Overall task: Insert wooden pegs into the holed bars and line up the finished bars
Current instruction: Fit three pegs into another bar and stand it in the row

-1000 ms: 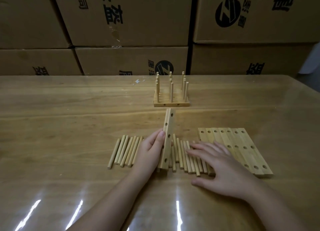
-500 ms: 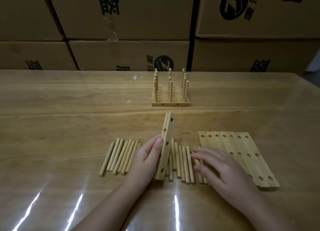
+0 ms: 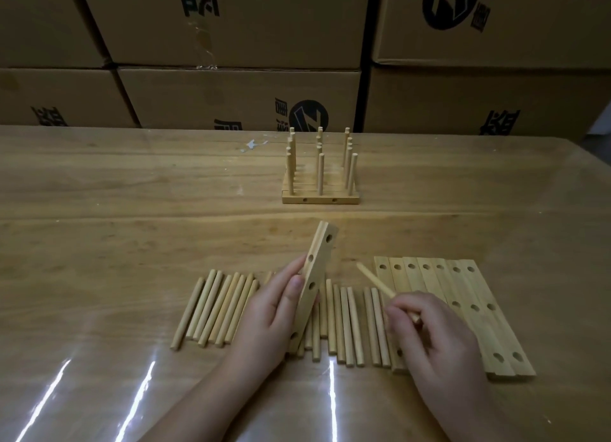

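Holed bars point(image 3: 429, 278): seven flat, one gripped by left hand point(image 3: 267, 316).

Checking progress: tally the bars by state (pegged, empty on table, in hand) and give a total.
Pegged bars, by peg rows: 4
Empty bars flat on table: 7
Empty bar in left hand: 1
Total: 12 bars
Peg in right hand not counted.

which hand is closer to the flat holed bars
Right. The right hand, pinching a peg, overlaps the flat holed bars; the left hand grips another bar beyond the loose pegs.
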Motion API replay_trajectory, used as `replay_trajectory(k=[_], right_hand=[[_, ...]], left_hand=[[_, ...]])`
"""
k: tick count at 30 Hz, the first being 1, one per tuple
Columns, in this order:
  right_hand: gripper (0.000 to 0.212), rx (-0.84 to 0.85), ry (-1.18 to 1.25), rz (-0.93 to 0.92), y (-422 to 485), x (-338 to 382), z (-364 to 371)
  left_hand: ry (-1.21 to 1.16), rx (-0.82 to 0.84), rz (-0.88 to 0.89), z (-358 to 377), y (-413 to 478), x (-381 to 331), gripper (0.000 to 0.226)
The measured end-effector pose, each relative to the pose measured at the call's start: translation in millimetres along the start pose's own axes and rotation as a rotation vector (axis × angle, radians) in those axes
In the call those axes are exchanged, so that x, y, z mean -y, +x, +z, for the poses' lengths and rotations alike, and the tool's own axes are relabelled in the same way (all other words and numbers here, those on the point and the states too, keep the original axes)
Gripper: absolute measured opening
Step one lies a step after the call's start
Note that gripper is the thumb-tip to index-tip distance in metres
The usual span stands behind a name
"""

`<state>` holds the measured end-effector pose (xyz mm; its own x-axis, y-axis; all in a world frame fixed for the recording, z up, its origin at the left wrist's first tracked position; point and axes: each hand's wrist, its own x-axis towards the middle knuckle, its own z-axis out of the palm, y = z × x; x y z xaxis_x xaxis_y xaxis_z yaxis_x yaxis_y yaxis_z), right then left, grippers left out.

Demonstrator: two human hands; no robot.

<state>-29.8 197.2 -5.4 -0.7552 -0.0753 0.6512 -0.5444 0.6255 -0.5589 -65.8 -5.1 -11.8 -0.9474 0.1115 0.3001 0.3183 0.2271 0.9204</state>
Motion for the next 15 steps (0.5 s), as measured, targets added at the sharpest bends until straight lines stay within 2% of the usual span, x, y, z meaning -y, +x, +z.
replay_trajectory(k=[3,7,15], right_hand=[[0.019,-0.058,0.056,0.011,-1.9,-1.5,-0.1],[0.028,-0.091,0.083,0.075,-2.5,-3.8,2.6],[0.030,-0.088,-0.001,0.044,2.5,-3.0,6.8]], left_hand=[[-0.002,0.008,-0.006,0.4,-0.3,-0.7,0.034],[0.005,0.016,-0.012,-0.3,-1.0,-0.3,0.032],[0.052,0.078,0.039,-1.0,-0.3,-4.8,0.030]])
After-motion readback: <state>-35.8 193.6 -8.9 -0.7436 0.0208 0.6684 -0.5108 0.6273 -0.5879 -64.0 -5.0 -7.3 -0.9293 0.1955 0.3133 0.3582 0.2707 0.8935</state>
